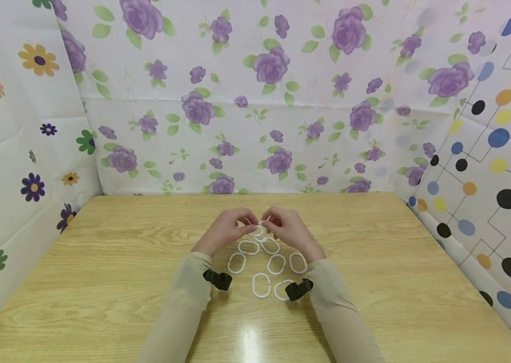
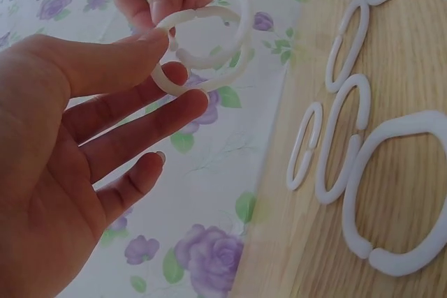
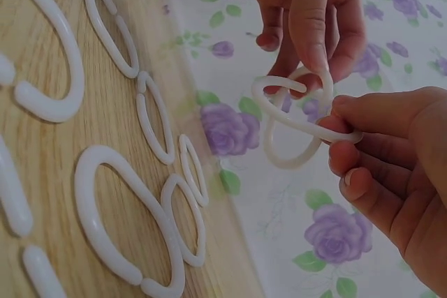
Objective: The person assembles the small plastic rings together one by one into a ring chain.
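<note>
Above the far middle of the table, my left hand [image 1: 224, 231] and right hand [image 1: 291, 232] face each other closely. Between thumb and fingertips the left hand pinches a white oval plastic chain link [image 3: 290, 164]. The right hand likewise pinches a second white link [image 3: 283, 115], which has a gap in its loop. The two links cross each other; whether they are fully hooked together I cannot tell. Below the hands, several more white links [image 1: 254, 286] lie spread on the table. One of them [image 1: 278, 295] is partly covered by the right wrist's camera.
The wooden table [image 1: 115, 282] carries the loose links near its middle. Purple-flowered sheeting [image 1: 246, 131] hangs behind it, with patterned sheets at both sides. Black cameras [image 1: 220, 280] are strapped to both wrists.
</note>
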Tool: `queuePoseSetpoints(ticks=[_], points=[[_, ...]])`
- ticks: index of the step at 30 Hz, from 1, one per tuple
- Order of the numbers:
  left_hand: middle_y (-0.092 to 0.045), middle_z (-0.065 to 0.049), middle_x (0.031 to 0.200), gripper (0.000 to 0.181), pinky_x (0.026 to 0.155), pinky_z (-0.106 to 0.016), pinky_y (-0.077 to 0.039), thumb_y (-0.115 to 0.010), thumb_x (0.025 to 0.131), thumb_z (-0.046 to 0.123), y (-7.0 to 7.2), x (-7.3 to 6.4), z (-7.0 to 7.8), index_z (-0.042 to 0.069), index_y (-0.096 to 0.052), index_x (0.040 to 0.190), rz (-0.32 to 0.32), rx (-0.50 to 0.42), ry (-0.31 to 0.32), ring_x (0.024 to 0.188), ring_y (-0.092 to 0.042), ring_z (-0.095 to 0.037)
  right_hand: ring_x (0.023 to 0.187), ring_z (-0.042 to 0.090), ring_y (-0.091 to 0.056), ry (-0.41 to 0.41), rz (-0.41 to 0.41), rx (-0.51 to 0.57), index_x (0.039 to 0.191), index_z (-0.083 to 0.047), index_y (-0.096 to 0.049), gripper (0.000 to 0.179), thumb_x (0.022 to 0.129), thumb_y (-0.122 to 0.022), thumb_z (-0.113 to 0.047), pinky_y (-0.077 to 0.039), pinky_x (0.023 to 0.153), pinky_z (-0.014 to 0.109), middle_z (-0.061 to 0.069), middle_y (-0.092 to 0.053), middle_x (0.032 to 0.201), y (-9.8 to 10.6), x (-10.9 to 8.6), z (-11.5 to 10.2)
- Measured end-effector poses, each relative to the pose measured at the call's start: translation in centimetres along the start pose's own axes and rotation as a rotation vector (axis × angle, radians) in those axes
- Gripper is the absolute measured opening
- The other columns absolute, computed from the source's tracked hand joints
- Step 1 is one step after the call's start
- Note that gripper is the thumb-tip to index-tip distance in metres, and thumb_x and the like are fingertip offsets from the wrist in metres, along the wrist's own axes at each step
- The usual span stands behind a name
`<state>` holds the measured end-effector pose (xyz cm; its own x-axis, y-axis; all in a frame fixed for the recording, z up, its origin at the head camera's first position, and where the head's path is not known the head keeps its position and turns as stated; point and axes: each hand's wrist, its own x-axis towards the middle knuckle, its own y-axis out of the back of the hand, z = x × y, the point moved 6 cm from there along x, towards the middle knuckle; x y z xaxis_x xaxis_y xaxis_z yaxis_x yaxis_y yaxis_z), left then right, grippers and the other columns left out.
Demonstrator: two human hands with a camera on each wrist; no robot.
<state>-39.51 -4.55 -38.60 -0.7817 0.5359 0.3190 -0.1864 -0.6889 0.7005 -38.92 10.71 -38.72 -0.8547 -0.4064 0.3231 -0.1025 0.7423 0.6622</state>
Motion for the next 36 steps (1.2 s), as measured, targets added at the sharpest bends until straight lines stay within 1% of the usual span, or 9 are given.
queuePoseSetpoints(ticks=[5, 10, 14, 20, 22, 25, 28, 32, 36], points=[[-0.071, -0.002, 0.097, 0.006, 0.078, -0.033, -0.049, -0.068, 0.091, 0.018, -0.4, 0.1, 0.3, 0.014, -0.069, 0.095, -0.022, 0.0, -0.018, 0.09, -0.067, -0.018, 0.058, 0.036, -0.061, 0.025, 0.011, 0.01, 0.099, -0.005, -0.063, 0.007, 0.096, -0.061, -0.011, -0.047, 0.052, 0.022, 0.021, -0.068, 0.077, 0.0, 0.1, -0.1], [-0.071, -0.002, 0.098, 0.008, 0.078, -0.033, -0.049, -0.068, 0.091, 0.019, 0.0, -0.1, 0.5, 0.012, -0.069, 0.097, -0.031, 0.004, -0.008, 0.092, -0.067, -0.019, 0.058, 0.034, -0.061, 0.023, 0.011, 0.005, 0.099, -0.005, -0.063, 0.008, 0.096, -0.06, -0.013, -0.047, 0.052, 0.023, 0.022, -0.067, 0.077, 0.0, 0.3, -0.3], [-0.071, -0.002, 0.1, 0.013, 0.081, -0.035, -0.051, -0.065, 0.094, 0.024, 0.3, -0.2, 0.5, 0.013, -0.068, 0.1, -0.044, -0.013, 0.015, 0.093, -0.067, -0.02, 0.056, 0.032, -0.061, 0.009, 0.021, 0.002, 0.1, -0.006, -0.062, 0.01, 0.097, -0.06, -0.014, -0.047, 0.05, 0.023, 0.021, -0.067, 0.078, 0.0, 0.5, -0.4], [-0.069, -0.007, 0.101, 0.02, 0.079, -0.033, -0.053, -0.062, 0.096, 0.024, 0.1, -0.4, 0.0, 0.011, -0.06, 0.111, -0.076, -0.032, 0.057, 0.091, -0.066, -0.018, 0.06, 0.036, -0.064, -0.025, 0.043, 0.043, 0.101, -0.003, -0.061, 0.009, 0.096, -0.06, -0.011, -0.049, 0.049, 0.022, 0.017, -0.065, 0.081, 0.2, 0.2, -0.2], [-0.069, -0.007, 0.099, 0.021, 0.078, -0.032, -0.052, -0.062, 0.096, 0.022, 0.1, -0.4, -0.1, 0.01, -0.059, 0.113, -0.075, -0.03, 0.066, 0.089, -0.065, -0.017, 0.06, 0.034, -0.064, -0.023, 0.058, 0.051, 0.101, -0.003, -0.061, 0.009, 0.096, -0.06, -0.01, -0.05, 0.049, 0.026, 0.014, -0.065, 0.083, 0.4, 0.1, -0.2], [-0.069, -0.007, 0.096, 0.021, 0.075, -0.031, -0.051, -0.063, 0.095, 0.022, 0.1, -0.4, -0.3, 0.011, -0.06, 0.112, -0.065, -0.037, 0.093, 0.085, -0.064, -0.017, 0.059, 0.03, -0.063, -0.007, 0.069, 0.073, 0.102, -0.003, -0.061, 0.01, 0.096, -0.06, -0.01, -0.054, 0.053, 0.037, 0.015, -0.065, 0.086, 0.6, 0.1, -0.4], [-0.07, -0.01, 0.094, 0.018, 0.071, -0.029, -0.051, -0.062, 0.096, 0.024, 0.1, -0.4, -0.5, 0.012, -0.062, 0.109, -0.07, -0.045, 0.115, 0.083, -0.065, -0.022, 0.057, 0.023, -0.063, -0.002, 0.078, 0.099, 0.102, -0.003, -0.06, 0.009, 0.096, -0.059, -0.011, -0.055, 0.056, 0.042, 0.018, -0.064, 0.088, 0.7, 0.2, -0.5], [-0.07, -0.011, 0.09, 0.016, 0.068, -0.028, -0.049, -0.059, 0.097, 0.026, 0.1, -0.5, -0.6, 0.012, -0.065, 0.102, -0.071, -0.031, 0.119, 0.078, -0.064, -0.023, 0.059, 0.024, -0.065, 0.001, 0.095, 0.136, 0.101, -0.003, -0.059, 0.01, 0.097, -0.059, -0.012, -0.055, 0.056, 0.034, 0.019, -0.063, 0.09, 0.8, 0.1, -0.6], [-0.069, -0.008, 0.085, 0.018, 0.066, -0.028, -0.047, -0.059, 0.098, 0.027, 0.3, -0.5, -0.5, 0.011, -0.067, 0.1, -0.048, -0.01, 0.119, 0.071, -0.058, -0.014, 0.063, 0.032, -0.066, 0.014, 0.094, 0.141, 0.1, -0.003, -0.057, 0.01, 0.097, -0.059, -0.013, -0.055, 0.057, 0.033, 0.017, -0.063, 0.091, 0.9, 0.0, -0.6]])
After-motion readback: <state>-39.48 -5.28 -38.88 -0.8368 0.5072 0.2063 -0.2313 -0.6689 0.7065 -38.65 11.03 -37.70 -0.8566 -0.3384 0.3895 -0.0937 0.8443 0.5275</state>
